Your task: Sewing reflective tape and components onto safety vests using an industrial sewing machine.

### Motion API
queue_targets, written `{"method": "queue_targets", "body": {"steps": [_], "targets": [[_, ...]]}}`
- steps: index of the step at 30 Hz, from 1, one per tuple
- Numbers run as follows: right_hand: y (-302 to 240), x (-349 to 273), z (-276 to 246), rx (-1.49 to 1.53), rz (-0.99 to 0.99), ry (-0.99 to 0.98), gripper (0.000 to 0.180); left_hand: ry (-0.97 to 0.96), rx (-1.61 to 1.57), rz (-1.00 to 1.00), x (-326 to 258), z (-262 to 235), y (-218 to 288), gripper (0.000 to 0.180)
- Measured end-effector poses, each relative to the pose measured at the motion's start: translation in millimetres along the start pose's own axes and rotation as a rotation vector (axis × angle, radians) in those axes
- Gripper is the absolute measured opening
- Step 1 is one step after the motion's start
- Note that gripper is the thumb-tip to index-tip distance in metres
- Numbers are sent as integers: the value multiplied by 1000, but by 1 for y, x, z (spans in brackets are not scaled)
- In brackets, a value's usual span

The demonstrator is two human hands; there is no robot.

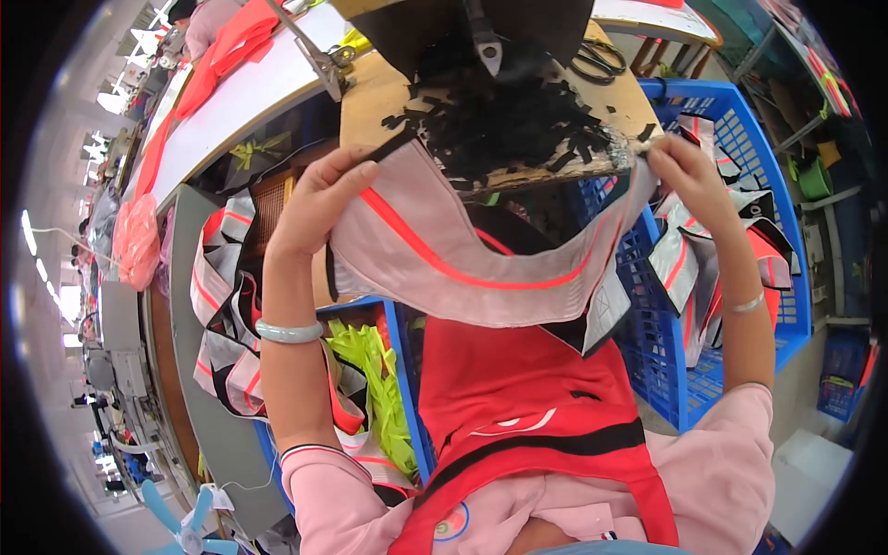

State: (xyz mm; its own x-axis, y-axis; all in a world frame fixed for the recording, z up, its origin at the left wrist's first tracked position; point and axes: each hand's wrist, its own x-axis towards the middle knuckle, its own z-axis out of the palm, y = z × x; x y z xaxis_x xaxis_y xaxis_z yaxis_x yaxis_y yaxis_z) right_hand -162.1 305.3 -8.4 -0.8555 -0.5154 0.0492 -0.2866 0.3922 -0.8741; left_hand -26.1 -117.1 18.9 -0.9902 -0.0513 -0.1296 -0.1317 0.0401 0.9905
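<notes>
A wide grey fabric band [421, 264] with a bright orange-red stripe and black edging hangs in a curve between my hands, in front of my red apron. My left hand [324, 196] pinches its upper left end by the black edging, thumb on top. At the other end my right hand [689, 176] grips the narrow tip between thumb and fingers. Behind the band stands a worn wooden board [370, 116] strewn with black fabric scraps [509, 120]. A pointed metal tool tip [488, 57] juts down over the scraps from a dark housing.
Black-handled scissors [599, 63] lie on the board's far right. At right, a blue plastic crate [800, 277] holds similar bands. More striped bands [227, 305] hang at left, beside yellow-green strips [375, 384] in another blue crate. A white table [264, 79] with orange-red fabric extends at far left.
</notes>
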Motion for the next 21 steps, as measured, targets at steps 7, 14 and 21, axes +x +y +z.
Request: {"method": "queue_targets", "body": {"steps": [7,14,21], "targets": [[17,-69,-5,-206,-25,170,17,-25,313,138,-50,19,11,36],[-137,-81,127,-377,-552,3,79,-272,365,235,-51,123,2,25],[-103,-77,168,-401,-410,7,76,-56,79,253,-80,134,-24,15]]}}
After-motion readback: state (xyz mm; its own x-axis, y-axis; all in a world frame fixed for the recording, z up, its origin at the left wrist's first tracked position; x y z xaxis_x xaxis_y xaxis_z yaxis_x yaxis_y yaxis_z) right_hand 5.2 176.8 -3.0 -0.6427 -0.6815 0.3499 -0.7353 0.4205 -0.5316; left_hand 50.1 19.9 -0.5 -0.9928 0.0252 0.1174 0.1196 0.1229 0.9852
